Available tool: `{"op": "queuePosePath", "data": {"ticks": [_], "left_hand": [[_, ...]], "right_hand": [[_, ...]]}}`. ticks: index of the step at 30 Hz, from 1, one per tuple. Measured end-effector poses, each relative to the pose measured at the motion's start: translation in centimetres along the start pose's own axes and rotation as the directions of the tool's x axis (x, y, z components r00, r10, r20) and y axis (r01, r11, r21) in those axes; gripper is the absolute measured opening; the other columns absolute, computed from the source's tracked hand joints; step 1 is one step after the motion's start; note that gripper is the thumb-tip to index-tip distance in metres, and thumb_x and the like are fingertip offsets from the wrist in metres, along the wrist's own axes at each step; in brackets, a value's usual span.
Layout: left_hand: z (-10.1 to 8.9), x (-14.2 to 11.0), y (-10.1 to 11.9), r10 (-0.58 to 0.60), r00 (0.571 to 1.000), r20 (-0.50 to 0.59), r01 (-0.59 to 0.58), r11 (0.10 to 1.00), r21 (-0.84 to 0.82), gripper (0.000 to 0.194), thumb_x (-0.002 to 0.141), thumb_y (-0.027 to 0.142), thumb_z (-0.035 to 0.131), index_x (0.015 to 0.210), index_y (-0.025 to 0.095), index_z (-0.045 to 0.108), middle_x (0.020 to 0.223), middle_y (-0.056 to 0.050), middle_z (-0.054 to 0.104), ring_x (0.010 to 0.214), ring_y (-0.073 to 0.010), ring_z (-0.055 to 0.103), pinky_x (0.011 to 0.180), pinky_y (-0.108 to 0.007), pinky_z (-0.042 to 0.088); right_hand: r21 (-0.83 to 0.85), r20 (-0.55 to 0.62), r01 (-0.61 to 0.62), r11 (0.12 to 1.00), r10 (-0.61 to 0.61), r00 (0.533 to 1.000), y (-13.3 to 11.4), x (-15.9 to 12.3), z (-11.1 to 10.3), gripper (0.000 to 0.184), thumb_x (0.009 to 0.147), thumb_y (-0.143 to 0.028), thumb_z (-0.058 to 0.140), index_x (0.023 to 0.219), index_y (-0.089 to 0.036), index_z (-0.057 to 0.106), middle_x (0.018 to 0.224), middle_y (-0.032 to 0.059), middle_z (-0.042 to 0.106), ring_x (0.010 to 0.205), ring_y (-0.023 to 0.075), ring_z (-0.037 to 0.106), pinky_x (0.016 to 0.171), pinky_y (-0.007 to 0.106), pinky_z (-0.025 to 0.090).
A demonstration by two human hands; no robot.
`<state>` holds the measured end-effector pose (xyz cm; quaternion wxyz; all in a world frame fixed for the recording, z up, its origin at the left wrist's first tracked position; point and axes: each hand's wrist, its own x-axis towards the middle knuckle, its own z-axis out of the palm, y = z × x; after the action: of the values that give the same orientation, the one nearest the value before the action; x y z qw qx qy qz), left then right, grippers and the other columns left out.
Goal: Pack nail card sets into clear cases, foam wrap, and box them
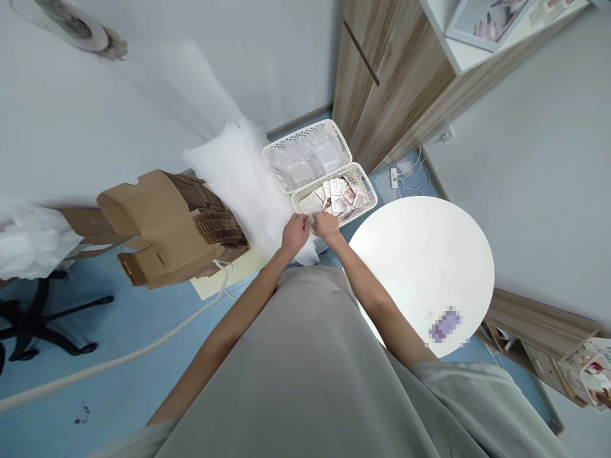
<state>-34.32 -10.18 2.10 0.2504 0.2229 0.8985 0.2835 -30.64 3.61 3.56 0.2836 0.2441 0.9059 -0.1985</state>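
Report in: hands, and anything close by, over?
Left hand, right hand close together by basket of printed cards; grips unclear. White foam sheets beside left hand, round white table to the right.

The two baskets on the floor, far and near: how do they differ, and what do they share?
The far basket holds clear plastic bags; the near basket holds small printed cards.
The near basket has the left hand and right hand close to its edge; the far basket lies beyond it.
Both are white, with perforated walls and rounded corners.
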Motion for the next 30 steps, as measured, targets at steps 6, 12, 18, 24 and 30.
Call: {"op": "queuePosePath", "data": {"ticks": [6,12,18,24,30], "left_hand": [[0.2,0.4,0.4,-0.070,0.995,-0.069,0.061,0.991,-0.120,0.027,0.105,0.030,0.059,0.125,0.020,0.074,0.131,-0.015,0.076,0.102,-0.0277,0.077,0.107,-0.045,0.057],[0.2,0.6,2.8,0.116,0.993,0.003,-0.104,0.897,-0.429,0.066,0.091,0.033,0.077,0.153,0.022,0.059,0.156,-0.015,0.065,0.133,-0.0291,0.067,0.104,-0.042,0.060],[-1.7,-2.0,5.0,0.385,0.902,0.196,-0.316,0.897,-0.310,0.073,0.087,0.028,0.083,0.156,0.023,0.061,0.150,-0.014,0.069,0.136,-0.0339,0.066,0.110,-0.044,0.057],[-2.5,-5.3,5.1,0.471,0.833,0.290,-0.387,0.871,-0.303,0.024,0.100,0.038,0.071,0.117,0.028,0.085,0.124,-0.011,0.082,0.122,-0.0356,0.074,0.102,-0.044,0.057],[0.3,-9.9,5.0,0.352,0.692,0.630,0.151,0.783,-0.603,0.062,0.085,0.078,0.078,0.093,0.017,0.082,0.105,-0.018,0.085,0.078,-0.0258,0.078,0.070,-0.037,0.059]], "right_hand": [[0.166,-0.232,0.001,0.986,0.038,0.972,1.9,-3.2,-1.6,0.027,0.106,-0.023,0.054,0.111,-0.018,0.080,0.118,0.0164,0.081,0.111,0.0282,0.076,0.095,0.033,0.055],[0.644,-0.343,0.040,0.764,0.242,0.907,4.9,-7.5,-1.5,0.020,0.095,-0.031,0.062,0.089,-0.021,0.078,0.091,0.0038,0.081,0.089,0.0215,0.075,0.086,0.028,0.055],[0.945,-0.199,0.055,0.324,0.431,0.880,6.3,-12.2,0.5,0.016,0.079,-0.032,0.066,0.071,-0.019,0.071,0.070,0.0006,0.073,0.061,0.0141,0.062,0.060,0.024,0.047],[0.984,-0.164,0.100,0.149,0.521,0.838,5.6,-19.3,2.3,0.036,0.080,-0.053,0.073,0.072,-0.018,0.071,0.080,0.0068,0.077,0.060,0.0116,0.061,0.052,0.022,0.039],[0.979,-0.202,0.151,0.138,0.756,0.623,4.7,-26.7,5.7,0.051,0.077,-0.066,0.081,0.090,-0.017,0.077,0.097,0.0095,0.080,0.064,0.0124,0.061,0.052,0.025,0.040]]}}
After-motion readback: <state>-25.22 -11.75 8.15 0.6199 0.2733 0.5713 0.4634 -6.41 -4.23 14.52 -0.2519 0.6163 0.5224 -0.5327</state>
